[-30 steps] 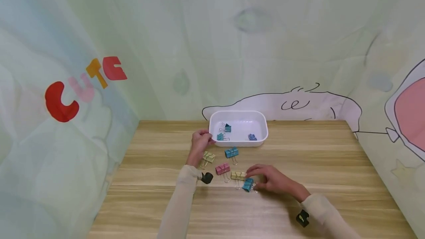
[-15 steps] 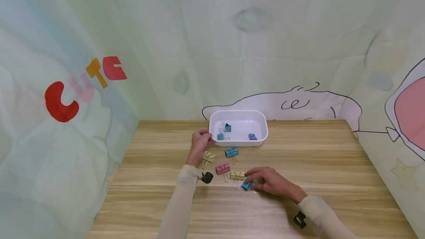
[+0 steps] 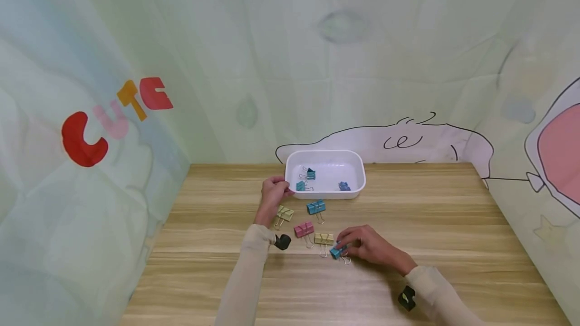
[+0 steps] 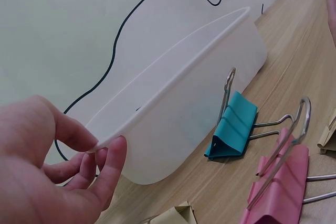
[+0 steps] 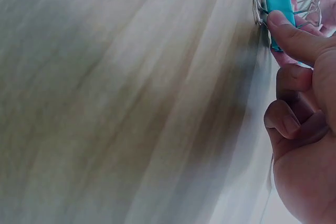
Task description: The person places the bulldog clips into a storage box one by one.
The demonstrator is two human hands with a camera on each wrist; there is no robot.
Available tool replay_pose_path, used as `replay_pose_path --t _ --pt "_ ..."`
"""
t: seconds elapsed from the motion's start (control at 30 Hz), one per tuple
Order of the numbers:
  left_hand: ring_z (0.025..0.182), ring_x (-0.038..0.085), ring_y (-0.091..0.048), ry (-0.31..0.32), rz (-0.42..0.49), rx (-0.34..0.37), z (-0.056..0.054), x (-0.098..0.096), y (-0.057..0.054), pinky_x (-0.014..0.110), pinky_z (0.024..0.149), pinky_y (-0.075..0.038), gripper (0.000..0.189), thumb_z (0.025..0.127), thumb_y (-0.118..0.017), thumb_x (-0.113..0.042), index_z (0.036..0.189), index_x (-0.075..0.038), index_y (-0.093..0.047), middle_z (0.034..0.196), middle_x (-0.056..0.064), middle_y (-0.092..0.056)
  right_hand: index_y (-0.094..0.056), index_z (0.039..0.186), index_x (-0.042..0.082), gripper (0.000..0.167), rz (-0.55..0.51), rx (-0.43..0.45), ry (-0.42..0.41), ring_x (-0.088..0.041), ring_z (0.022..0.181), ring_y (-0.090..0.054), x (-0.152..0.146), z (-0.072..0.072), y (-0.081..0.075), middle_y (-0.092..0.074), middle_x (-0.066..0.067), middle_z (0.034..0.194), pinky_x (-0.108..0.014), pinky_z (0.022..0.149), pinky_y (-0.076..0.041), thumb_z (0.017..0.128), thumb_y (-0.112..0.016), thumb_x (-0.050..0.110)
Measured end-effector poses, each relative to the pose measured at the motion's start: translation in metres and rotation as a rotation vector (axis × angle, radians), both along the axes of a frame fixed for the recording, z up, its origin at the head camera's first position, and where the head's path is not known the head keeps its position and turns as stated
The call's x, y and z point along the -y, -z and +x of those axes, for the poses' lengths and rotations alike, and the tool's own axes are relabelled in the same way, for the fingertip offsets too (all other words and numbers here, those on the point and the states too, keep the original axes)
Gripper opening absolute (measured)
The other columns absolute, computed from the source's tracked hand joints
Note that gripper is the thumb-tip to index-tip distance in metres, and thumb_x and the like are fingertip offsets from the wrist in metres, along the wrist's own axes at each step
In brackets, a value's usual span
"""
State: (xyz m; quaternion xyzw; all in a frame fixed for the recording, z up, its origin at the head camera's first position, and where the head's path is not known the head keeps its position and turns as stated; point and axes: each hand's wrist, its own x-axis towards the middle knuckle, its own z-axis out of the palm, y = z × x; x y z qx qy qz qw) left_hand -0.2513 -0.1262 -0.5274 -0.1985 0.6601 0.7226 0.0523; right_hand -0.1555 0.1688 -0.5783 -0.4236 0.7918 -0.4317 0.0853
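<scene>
My left hand (image 3: 274, 192) pinches the near left corner of a white plastic tray (image 3: 326, 195); in the left wrist view thumb and fingers meet over its rim (image 4: 173, 80). My right hand (image 3: 369, 245) pinches a blue binder clip (image 3: 336, 251) between thumb and fingers, low over the table. The right wrist view shows the thumb (image 5: 294, 38) across the body of this binder clip (image 5: 281, 4), its wire handles sticking out on both sides. Just left of it lies a yellow binder clip (image 3: 323, 239), then a pink binder clip (image 3: 304, 229).
Another blue binder clip (image 3: 316, 207) lies in front of the tray, and a second yellow clip (image 3: 285, 214) beside my left wrist. Inside the tray are teal clips (image 3: 310, 174) and a purplish-blue clip (image 3: 344, 186). A printed curtain (image 3: 317, 64) hangs behind the wooden table (image 3: 217, 200).
My right hand has moved slightly left and its fingers have closed on the blue binder clip, which has turned a little. The left hand stays at the tray corner.
</scene>
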Motion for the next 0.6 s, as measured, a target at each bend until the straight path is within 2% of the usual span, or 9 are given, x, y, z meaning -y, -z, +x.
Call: replay_pose_path --t 0.13,0.2,0.27,0.37,0.53,0.6 --pt "0.111 0.041 -0.065 0.006 0.000 -0.004 0.000 -0.001 0.000 0.040 0.095 -0.060 0.036 0.099 -0.057 0.001 0.133 0.011 -0.054 0.123 0.026 -0.057 -0.082 0.103 0.010 0.019 -0.046 0.049 -0.009 -0.012 0.099 -0.071 -0.002 -0.004 -0.004 -0.076 0.001 0.108 -0.031 0.088 -0.061 0.087 -0.079 -0.001" --pt "0.112 0.042 -0.065 0.007 0.002 -0.005 0.000 0.000 0.000 0.041 0.096 -0.059 0.037 0.099 -0.057 0.001 0.134 0.012 -0.053 0.124 0.026 -0.057 -0.082 0.102 0.008 0.020 -0.068 0.063 0.002 -0.009 0.091 -0.069 -0.003 -0.008 -0.009 -0.076 -0.002 0.106 -0.025 0.076 -0.061 0.086 -0.079 -0.004" --pt "0.113 0.042 -0.064 0.009 0.003 -0.007 0.000 0.000 0.000 0.041 0.097 -0.059 0.037 0.099 -0.057 0.001 0.134 0.012 -0.053 0.123 0.026 -0.057 -0.083 0.101 0.008 0.021 -0.076 0.056 0.032 -0.005 0.082 -0.064 -0.005 -0.013 -0.014 -0.076 -0.004 0.105 -0.019 0.063 -0.056 0.086 -0.078 -0.006" --pt "0.112 0.041 -0.065 0.008 0.005 -0.008 0.000 0.000 0.000 0.041 0.097 -0.059 0.037 0.098 -0.057 0.002 0.134 0.012 -0.053 0.123 0.025 -0.057 -0.083 0.101 0.007 0.020 -0.076 0.051 0.084 -0.003 0.071 -0.052 -0.007 -0.023 -0.026 -0.076 -0.007 0.105 -0.017 0.051 -0.043 0.086 -0.078 -0.006" --pt "0.107 0.039 -0.066 0.007 -0.002 -0.008 -0.001 0.000 0.001 0.040 0.095 -0.060 0.037 0.098 -0.057 0.002 0.133 0.012 -0.054 0.122 0.025 -0.057 -0.083 0.101 0.007 0.020 -0.074 0.008 0.180 -0.005 0.063 -0.047 -0.009 -0.041 -0.051 -0.076 -0.013 0.108 -0.017 0.050 -0.040 0.084 -0.082 -0.004" --pt "0.109 0.040 -0.066 0.007 -0.001 -0.008 0.000 0.000 0.000 0.040 0.095 -0.060 0.037 0.098 -0.057 0.002 0.134 0.011 -0.054 0.122 0.025 -0.057 -0.083 0.101 0.008 0.020 -0.073 -0.029 0.215 -0.005 0.067 -0.052 -0.008 -0.050 -0.061 -0.076 -0.013 0.110 -0.018 0.050 -0.041 0.083 -0.083 -0.002"
